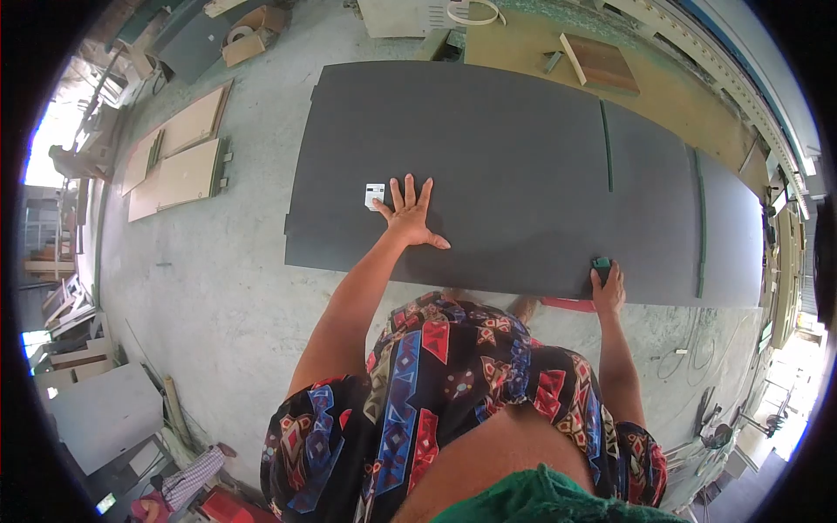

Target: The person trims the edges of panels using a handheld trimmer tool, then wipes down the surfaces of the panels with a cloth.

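While L hand (408,223) lies flat on dk grey panel (488,157), just in front of wearer, fingers spread apart, little finger by white label (375,192), R hand (610,289) is at panel's near edge, fingers closed round sm. green block (601,262). Tan boards (179,170) on floor, L of panel; brown board (603,64) beyond panel's far edge.

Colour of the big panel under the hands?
The panel is dark grey; head view shows it best.
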